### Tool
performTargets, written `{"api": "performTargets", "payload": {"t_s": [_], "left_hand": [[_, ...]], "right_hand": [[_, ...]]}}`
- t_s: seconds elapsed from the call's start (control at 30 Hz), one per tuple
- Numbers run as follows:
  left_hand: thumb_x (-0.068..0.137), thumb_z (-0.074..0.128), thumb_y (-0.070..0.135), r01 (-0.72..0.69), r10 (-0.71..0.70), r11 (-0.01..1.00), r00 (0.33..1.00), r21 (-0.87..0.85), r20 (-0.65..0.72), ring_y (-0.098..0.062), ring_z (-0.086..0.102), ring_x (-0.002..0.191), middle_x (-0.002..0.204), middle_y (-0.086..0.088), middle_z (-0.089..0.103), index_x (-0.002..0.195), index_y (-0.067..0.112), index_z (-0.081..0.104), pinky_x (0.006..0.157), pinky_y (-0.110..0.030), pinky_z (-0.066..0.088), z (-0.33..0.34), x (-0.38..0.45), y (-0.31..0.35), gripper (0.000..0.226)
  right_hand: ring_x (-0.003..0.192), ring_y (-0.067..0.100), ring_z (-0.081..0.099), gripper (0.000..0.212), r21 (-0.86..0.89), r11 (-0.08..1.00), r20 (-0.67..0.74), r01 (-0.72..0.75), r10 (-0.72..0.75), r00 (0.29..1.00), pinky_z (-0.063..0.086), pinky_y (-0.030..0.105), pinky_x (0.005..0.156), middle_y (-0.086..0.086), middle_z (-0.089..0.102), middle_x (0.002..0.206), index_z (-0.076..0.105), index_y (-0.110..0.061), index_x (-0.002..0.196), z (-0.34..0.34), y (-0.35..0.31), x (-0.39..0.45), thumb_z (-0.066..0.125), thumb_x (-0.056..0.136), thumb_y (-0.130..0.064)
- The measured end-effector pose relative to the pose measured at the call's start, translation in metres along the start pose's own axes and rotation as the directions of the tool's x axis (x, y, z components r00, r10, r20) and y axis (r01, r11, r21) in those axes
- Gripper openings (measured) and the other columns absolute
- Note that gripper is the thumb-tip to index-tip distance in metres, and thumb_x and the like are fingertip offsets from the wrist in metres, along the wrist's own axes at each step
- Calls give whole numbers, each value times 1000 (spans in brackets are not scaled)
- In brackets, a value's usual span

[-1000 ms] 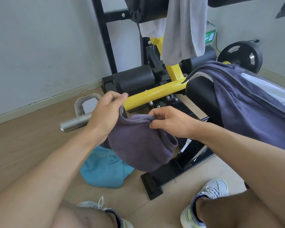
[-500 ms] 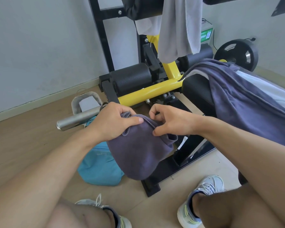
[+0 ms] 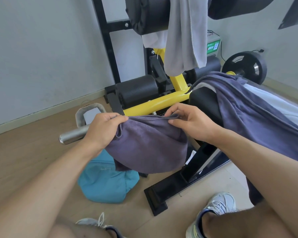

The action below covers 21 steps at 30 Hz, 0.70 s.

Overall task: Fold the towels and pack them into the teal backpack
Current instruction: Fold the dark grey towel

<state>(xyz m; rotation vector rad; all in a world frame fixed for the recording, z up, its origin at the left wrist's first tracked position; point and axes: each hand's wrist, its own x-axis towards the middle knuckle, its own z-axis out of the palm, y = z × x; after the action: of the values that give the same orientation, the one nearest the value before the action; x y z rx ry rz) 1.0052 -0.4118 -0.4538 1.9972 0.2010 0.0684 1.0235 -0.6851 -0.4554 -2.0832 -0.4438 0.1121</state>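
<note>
Bare knees and two grey-white sneakers (image 3: pixel 217 206) occupy the nearest edge of the view, planted on the wooden floor (image 3: pixel 24 152). Ahead of them, the teal backpack (image 3: pixel 107 182) lies slumped on that floor, just beside the black foot of a weight machine (image 3: pixel 175 186). Above the backpack and partly covering its upper edge hangs a dark purple towel (image 3: pixel 148 145), held up in the air by both hands. Left hand (image 3: pixel 103 127): fingers and thumb curled over the towel's upper left corner, grip clamped on the cloth. Right hand (image 3: pixel 189 121): thumb and fingertips pinching the towel's upper right edge, so that the top hem runs nearly straight between the two hands while the body sags in a rounded fold below. Behind the left hand, a steel bar end (image 3: pixel 72 134) projects toward the left. To the right, a larger blue-purple towel (image 3: pixel 258 114) drapes over the padded black seat of the machine. Farther back run the yellow frame tube (image 3: pixel 155 104) and black roller pads. A grey towel (image 3: pixel 184 31) hangs from the upper pad, and a black weight plate (image 3: pixel 244 66) stands near the pale wall.
</note>
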Motion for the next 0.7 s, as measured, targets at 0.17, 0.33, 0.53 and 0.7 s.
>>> {"api": "performTargets", "payload": {"t_s": [0.17,0.33,0.53,0.7], "left_hand": [[93,71,30,20,-20,1000,1000,7,-6,-19,57,70,66,-10,64,78,0,73,75,-33,45,-1,3,-5,34],[88,78,37,51,-54,994,998,94,32,-18,57,70,74,-17,69,72,8,74,67,-30,42,-3,0,-7,34],[61,80,77,222,-220,974,975,38,-38,-19,52,66,54,9,54,60,19,50,65,-34,38,-12,2,-3,65],[45,77,88,204,-211,968,977,-145,-35,-28,73,100,96,-2,79,90,6,78,102,-47,55,-18,9,-13,94]], "right_hand": [[86,24,73,4,-9,1000,-28,-16,16,999,60,49,86,2,77,91,71,-20,99,0,2,1,71,95,-20],[95,29,73,19,132,985,-67,-110,119,991,58,46,95,5,79,92,70,-10,99,-1,0,-1,73,93,-28],[81,24,54,18,422,890,-262,-173,302,916,49,45,81,6,62,79,59,-21,84,-3,8,6,71,95,-27],[74,12,48,17,385,891,-347,-240,381,857,40,29,67,0,59,76,63,-12,94,-7,2,5,64,100,-28]]}}
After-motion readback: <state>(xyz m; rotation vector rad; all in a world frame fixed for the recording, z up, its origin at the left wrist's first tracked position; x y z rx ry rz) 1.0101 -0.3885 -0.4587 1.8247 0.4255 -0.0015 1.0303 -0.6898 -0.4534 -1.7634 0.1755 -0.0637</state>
